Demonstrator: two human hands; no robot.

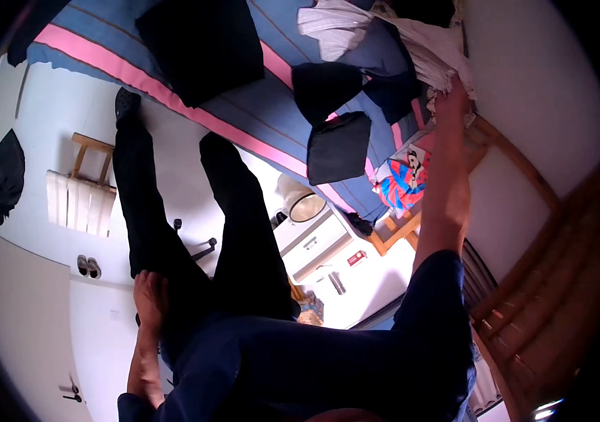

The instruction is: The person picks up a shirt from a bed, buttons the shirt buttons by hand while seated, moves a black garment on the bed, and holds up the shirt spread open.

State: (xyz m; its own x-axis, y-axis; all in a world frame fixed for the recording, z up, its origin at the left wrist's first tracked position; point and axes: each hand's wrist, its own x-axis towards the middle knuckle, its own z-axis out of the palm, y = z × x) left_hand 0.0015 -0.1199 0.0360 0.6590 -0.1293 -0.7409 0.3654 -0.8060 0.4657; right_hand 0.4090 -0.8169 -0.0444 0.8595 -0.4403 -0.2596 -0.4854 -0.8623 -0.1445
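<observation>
Tbh we've got our right hand [452,102] closed on the pale cloth [428,58] by the bed's [279,135] edge, left [151,299] resting on our thigh [189,287] (can't tell how closed), so a light grip clear of the dark clothes [388,97] seems smartest.

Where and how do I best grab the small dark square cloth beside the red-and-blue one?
Probably by the near edge of the dark square cloth, from the bed's open side, fingers under, thumb on top: it lies flat on the striped bedding, that edge close to the rim.
</observation>
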